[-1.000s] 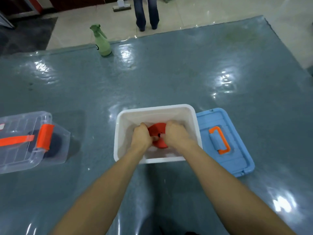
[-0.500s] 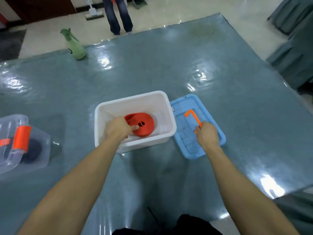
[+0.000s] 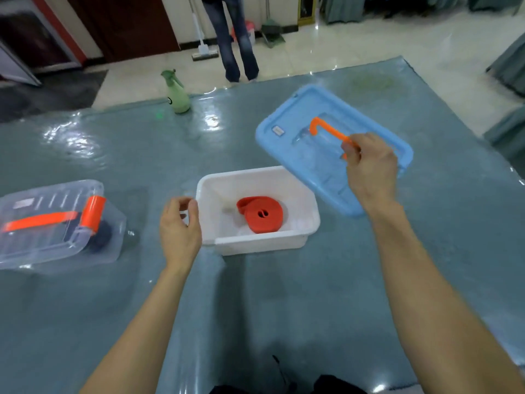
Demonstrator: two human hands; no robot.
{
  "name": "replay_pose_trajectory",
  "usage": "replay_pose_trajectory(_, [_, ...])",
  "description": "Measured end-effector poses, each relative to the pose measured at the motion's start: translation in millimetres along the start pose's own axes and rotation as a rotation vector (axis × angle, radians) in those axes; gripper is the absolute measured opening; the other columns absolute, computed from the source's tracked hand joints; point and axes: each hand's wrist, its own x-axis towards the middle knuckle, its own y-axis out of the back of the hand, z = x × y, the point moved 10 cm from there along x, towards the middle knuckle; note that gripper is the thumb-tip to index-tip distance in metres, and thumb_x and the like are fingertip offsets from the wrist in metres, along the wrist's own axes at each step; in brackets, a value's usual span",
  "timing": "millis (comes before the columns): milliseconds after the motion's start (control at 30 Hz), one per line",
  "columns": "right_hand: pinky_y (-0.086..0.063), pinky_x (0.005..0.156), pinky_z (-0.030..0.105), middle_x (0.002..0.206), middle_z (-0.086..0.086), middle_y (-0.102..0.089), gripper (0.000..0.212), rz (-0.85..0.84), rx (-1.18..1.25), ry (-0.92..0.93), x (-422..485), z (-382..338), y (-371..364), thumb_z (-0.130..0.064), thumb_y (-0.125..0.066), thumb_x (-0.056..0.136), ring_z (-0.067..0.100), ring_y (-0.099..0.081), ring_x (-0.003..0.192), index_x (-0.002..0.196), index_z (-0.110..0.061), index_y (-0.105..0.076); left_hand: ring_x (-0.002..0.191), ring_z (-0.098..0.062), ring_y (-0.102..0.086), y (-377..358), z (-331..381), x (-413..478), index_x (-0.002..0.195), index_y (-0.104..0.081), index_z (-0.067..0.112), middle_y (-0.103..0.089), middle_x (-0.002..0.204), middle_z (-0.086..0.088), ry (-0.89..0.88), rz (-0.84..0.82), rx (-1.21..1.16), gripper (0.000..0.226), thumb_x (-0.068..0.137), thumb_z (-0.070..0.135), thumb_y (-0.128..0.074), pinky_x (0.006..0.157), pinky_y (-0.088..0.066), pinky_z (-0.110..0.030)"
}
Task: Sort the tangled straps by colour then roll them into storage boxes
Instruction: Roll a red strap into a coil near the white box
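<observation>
1. The left hand (image 3: 179, 226) hovers just beside the white plastic storage box (image 3: 257, 242), fingers loosely curled, holding nothing.
2. A rolled orange strap (image 3: 262, 214) lies inside that box.
3. The right hand (image 3: 369, 169) pinches the orange handle (image 3: 326, 131) of the tilted blue plastic lid (image 3: 321, 146), lifted beyond the box.
4. The lid's small sticker (image 3: 278, 130) is unreadable.
5. A closed clear plastic box (image 3: 54, 223) at left is cut off; its dark contents are indistinct.

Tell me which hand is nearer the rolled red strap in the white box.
Left. The left hand hovers just outside the white box's left rim, beside the red strap. The right hand is up and behind it, gripping the blue lid's orange handle.
</observation>
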Motion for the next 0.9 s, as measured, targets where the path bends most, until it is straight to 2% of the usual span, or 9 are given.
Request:
replay_pose_trajectory(67, [-0.044, 0.081, 0.047, 0.098, 0.017, -0.071, 0.018, -0.157, 0.034, 0.104, 3, -41, -35, -0.019, -0.065, 0.105, 0.04, -0.067, 0.094, 0.101, -0.008, -0.078, 0.092, -0.018, -0.066, 10, -20, -5, 0.113, -0.069, 0.015, -0.072, 0.106, 0.001, 0.114, 0.044, -0.088, 0.016, 0.112, 0.027, -0.058, 0.08, -0.054, -0.025])
replay_pose_trajectory(167, [-0.048, 0.085, 0.046, 0.098, 0.012, -0.07, 0.015, -0.41, 0.113, 0.227, -17, -89, -92, -0.02, -0.067, 0.105, 0.038, -0.066, 0.095, 0.104, -0.011, -0.078, 0.1, -0.03, -0.069, 14, -43, -11, 0.111, -0.068, 0.012, -0.073, 0.107, -0.006, 0.245, 0.07, -0.224, 0.023, 0.116, 0.027, -0.052, 0.097, -0.057, -0.05])
replay_pose_trajectory(233, [-0.05, 0.089, 0.048, 0.1, 0.01, -0.071, 0.015, -0.55, 0.147, 0.259, -34, -105, -121, -0.02, -0.066, 0.105, 0.035, -0.066, 0.099, 0.106, -0.011, -0.078, 0.11, -0.036, -0.071, 9, -51, -16, 0.112, -0.067, 0.015, -0.074, 0.11, -0.008, 0.304, 0.041, -0.286, 0.024, 0.118, 0.029, -0.048, 0.102, -0.056, -0.057])
replay_pose_trajectory(333, [-0.052, 0.091, 0.049, 0.101, 0.007, -0.07, 0.017, -0.655, 0.137, 0.26, -54, -108, -146, -0.023, -0.064, 0.107, 0.031, -0.065, 0.1, 0.109, -0.014, -0.078, 0.111, -0.015, -0.066, -5, -54, -23, 0.13, -0.067, 0.017, -0.072, 0.126, -0.002, 0.357, -0.034, -0.279, 0.03, 0.117, 0.036, -0.048, 0.109, -0.051, -0.039])
replay_pose_trajectory(400, [-0.051, 0.089, 0.048, 0.099, 0.006, -0.068, 0.017, -0.66, 0.14, 0.24, -58, -105, -151, -0.023, -0.063, 0.107, 0.031, -0.065, 0.097, 0.107, -0.014, -0.078, 0.116, 0.002, -0.058, -17, -48, -26, 0.148, -0.06, 0.018, -0.067, 0.14, 0.003, 0.323, -0.102, -0.235, 0.038, 0.117, 0.036, -0.049, 0.107, -0.044, -0.023])
replay_pose_trajectory(433, [-0.051, 0.088, 0.048, 0.098, 0.006, -0.067, 0.017, -0.655, 0.142, 0.231, -58, -104, -152, -0.023, -0.063, 0.108, 0.03, -0.064, 0.095, 0.106, -0.015, -0.078, 0.123, 0.001, -0.056, -23, -44, -27, 0.155, -0.055, 0.018, -0.063, 0.147, 0.005, 0.296, -0.136, -0.212, 0.041, 0.117, 0.033, -0.05, 0.107, -0.041, -0.02])
replay_pose_trajectory(600, [-0.051, 0.087, 0.047, 0.098, 0.005, -0.067, 0.018, -0.65, 0.077, 0.236, -61, -91, -146, -0.026, -0.063, 0.108, 0.03, -0.064, 0.096, 0.106, -0.017, -0.078, 0.147, -0.021, -0.051, -41, -34, -35, 0.165, -0.042, 0.015, -0.051, 0.164, -0.002, 0.259, -0.182, -0.172, 0.05, 0.115, 0.017, -0.046, 0.123, -0.038, -0.034])
replay_pose_trajectory(700, [-0.05, 0.087, 0.047, 0.102, 0.008, -0.066, 0.019, -0.623, 0.054, 0.249, -70, -86, -141, -0.025, -0.062, 0.109, 0.032, -0.063, 0.101, 0.112, -0.016, -0.079, 0.15, -0.026, -0.05, -42, -33, -38, 0.165, -0.042, 0.014, -0.05, 0.166, -0.004, 0.26, -0.164, -0.163, 0.051, 0.114, 0.014, -0.045, 0.127, -0.038, -0.046])
replay_pose_trajectory(900, [-0.045, 0.105, 0.048, 0.129, 0.006, -0.073, 0.038, -0.479, -0.089, 0.372, -105, -98, -128, -0.036, -0.061, 0.11, 0.034, -0.061, 0.125, 0.141, -0.016, -0.07, 0.151, -0.024, -0.049, -40, -33, -41, 0.166, -0.041, 0.016, -0.049, 0.167, -0.002, 0.256, -0.148, -0.162, 0.051, 0.115, 0.015, -0.043, 0.128, -0.037, -0.044])
